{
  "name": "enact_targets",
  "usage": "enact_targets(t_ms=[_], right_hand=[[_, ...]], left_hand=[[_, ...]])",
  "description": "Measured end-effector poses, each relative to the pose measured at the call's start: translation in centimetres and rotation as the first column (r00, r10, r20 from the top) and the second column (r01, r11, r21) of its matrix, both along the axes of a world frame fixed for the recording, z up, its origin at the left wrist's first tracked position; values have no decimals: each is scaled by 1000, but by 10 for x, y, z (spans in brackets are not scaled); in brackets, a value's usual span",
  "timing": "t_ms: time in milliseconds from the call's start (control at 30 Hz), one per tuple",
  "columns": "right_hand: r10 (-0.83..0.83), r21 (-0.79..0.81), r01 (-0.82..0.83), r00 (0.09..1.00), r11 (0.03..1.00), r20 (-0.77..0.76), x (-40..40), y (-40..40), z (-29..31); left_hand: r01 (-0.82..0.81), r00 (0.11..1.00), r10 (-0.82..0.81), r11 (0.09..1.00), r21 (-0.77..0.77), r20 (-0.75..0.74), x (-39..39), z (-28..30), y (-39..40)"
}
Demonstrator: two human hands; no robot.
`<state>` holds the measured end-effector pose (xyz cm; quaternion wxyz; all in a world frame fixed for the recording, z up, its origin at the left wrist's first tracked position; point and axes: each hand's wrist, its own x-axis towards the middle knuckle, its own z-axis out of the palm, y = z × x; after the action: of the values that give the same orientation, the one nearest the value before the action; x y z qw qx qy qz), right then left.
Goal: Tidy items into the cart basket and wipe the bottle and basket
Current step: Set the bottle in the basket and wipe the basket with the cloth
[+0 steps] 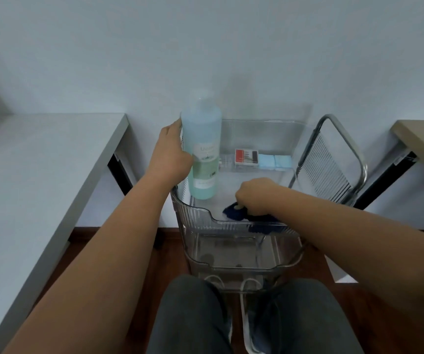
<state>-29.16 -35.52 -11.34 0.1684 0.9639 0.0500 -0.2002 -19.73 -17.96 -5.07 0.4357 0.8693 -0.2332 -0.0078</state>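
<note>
With the small boxes already lying at the back of the basket, the left hand is gripping the bottle upright inside it while the right hand, curled round a dark cloth, is wiping its floor, apparently late in the job.

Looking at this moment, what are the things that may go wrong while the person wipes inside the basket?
1. The tall bottle stands at the left edge of the basket, gripped only by the left hand; it may tip if released.
2. The right hand holds the dark blue cloth near the front rim; wiping farther back may push the small box and blue packets.
</note>
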Motion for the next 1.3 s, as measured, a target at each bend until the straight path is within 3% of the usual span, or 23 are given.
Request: enact_targets(t_ms=[233,400,500,667,867,1000,1167,1300], right_hand=[[67,130,-76,995,989,72,18,38,-8],[158,205,-150,987,967,-23,18,48,-2],[261,165,-236,953,958,-151,6,24,9],[29,41,-16,942,999,-335,-17,-36,24],[-269,8,280,927,960,-263,-34,-73,22],[-241,136,273,946,952,-215,-33,-48,8],[-200,403,193,979,895,-25,-12,-2,-2],[-428,433,356,900,828,78,2,1,-7]], left_hand=[[-38,998,36,999,-32,-47,2,0,2],[-24,998,22,999,-40,-60,-3,1,2],[-5,995,0,998,-56,-99,-5,2,3],[-40,987,23,993,-109,-159,-6,2,4],[-87,975,35,969,-232,-217,-8,-4,2],[-171,961,79,922,-348,-263,-10,-6,0],[-188,941,68,920,-345,-333,-5,-9,-2],[-168,944,50,924,-343,-327,-5,-12,-1]])
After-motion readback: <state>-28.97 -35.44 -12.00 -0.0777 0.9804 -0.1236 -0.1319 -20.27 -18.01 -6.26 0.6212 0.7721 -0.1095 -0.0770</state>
